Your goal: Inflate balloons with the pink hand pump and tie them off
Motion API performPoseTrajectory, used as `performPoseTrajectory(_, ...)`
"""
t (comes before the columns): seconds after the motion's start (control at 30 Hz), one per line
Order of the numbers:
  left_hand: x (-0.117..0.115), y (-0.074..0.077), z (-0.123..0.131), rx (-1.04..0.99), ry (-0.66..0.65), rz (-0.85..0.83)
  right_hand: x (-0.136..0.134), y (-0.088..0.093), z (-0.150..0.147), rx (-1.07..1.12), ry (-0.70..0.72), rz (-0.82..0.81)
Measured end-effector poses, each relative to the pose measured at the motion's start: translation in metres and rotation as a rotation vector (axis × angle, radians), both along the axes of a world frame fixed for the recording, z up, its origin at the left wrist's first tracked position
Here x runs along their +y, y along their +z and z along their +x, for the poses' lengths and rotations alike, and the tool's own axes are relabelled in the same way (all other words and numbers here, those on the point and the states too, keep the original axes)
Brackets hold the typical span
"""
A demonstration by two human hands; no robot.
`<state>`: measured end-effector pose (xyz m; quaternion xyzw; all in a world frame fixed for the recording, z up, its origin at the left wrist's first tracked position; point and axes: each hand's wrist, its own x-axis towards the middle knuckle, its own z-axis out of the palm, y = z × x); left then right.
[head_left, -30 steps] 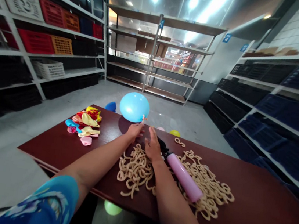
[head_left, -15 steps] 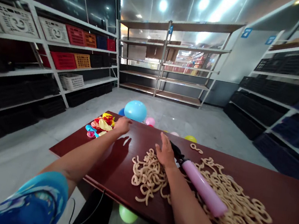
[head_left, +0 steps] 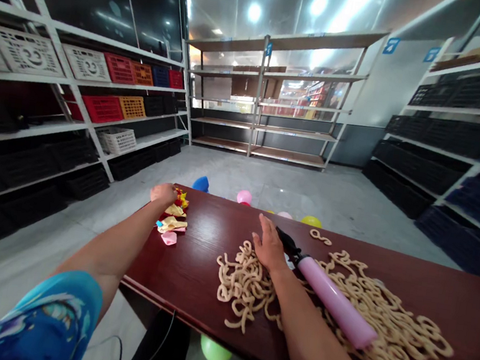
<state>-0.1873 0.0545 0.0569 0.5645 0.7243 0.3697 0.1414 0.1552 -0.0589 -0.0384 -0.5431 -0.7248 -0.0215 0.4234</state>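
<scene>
Storeroom lined with shelving racks (head_left: 103, 74), dark red table (head_left: 212, 247) across the near middle. Out at the far left corner, left hand (head_left: 163, 193) right over the far end of a pile of flat balloons (head_left: 172, 224), knuckles up, fingers curled under; pinching or not, impossible to tell. Laid flat at the far edge of a heap of beige loops (head_left: 242, 287), right hand (head_left: 269, 246), fingers straight and close together, just beside the black nozzle of a pink pump (head_left: 330, 300). Probably best to take a single balloon by its neck, lift it clear of the pile rather than drag it, and press lightly with the right hand to steady loops and pump.
</scene>
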Motion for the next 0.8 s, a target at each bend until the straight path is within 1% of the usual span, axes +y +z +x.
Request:
performPoseTrajectory(0.03,-0.002,0.005,0.003,0.042,0.024,0.032,0.000,0.001,0.000,0.005,0.003,0.009)
performPoseTrajectory(0.07,-0.004,0.011,0.007,0.101,0.016,0.047,-0.001,0.002,-0.001,0.011,0.007,0.019)
performPoseTrajectory(0.13,-0.009,0.024,0.019,0.053,-0.075,0.059,-0.001,0.005,-0.002,0.032,0.019,0.037)
performPoseTrajectory(0.23,-0.023,0.040,0.046,-0.200,-0.269,0.029,-0.004,0.009,-0.004,0.085,0.049,0.057)
performPoseTrajectory(0.33,-0.042,0.048,0.077,-0.438,-0.494,-0.039,-0.007,0.014,-0.006,0.212,0.115,0.026)
performPoseTrajectory(0.4,-0.056,0.049,0.098,-0.530,-0.606,-0.094,-0.011,0.018,-0.008,0.365,0.219,-0.060)
performPoseTrajectory(0.43,-0.063,0.049,0.109,-0.554,-0.642,-0.119,-0.012,0.019,-0.009,0.459,0.298,-0.129)
performPoseTrajectory(0.53,-0.074,0.042,0.139,-0.551,-0.679,-0.159,-0.017,0.025,-0.013,0.746,0.569,-0.379)
performPoseTrajectory(0.57,-0.075,0.037,0.146,-0.533,-0.679,-0.166,-0.018,0.026,-0.015,0.822,0.627,-0.452)
performPoseTrajectory(0.6,-0.073,0.032,0.153,-0.515,-0.671,-0.167,-0.019,0.028,-0.017,0.884,0.649,-0.507)
performPoseTrajectory(0.67,-0.067,0.018,0.162,-0.482,-0.607,-0.148,-0.019,0.029,-0.020,0.985,0.608,-0.558)
performPoseTrajectory(0.8,-0.057,-0.015,0.172,-0.426,-0.354,-0.052,-0.012,0.028,-0.019,1.199,0.412,-0.576)
